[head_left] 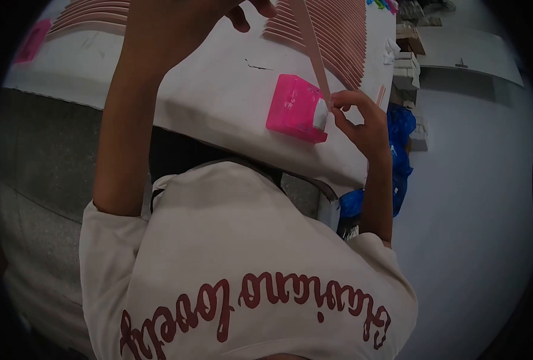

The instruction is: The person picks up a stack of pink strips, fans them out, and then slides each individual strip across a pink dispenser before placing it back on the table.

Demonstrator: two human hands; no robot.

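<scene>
My right hand (362,120) pinches the lower end of a long, flat pink strip (311,45) between thumb and fingertips. The strip slants up and leaves the top of the view. Just left of these fingertips, a bright pink plastic box (293,108), with a whitish piece at its right side, stands on the white table (218,114); it looks like a tape dispenser. My left hand (188,27) is raised over the table at the top edge. Two of its fingers show, bent and apart, left of the strip; the others are cut off, so its grip is hidden.
Many pink strips (338,36) lie side by side at the back right, with more strips (92,13) at the back left. Another pink object (33,42) sits at the far left. Blue plastic bags (401,150) and stacked boxes (407,66) stand beyond the table's right edge.
</scene>
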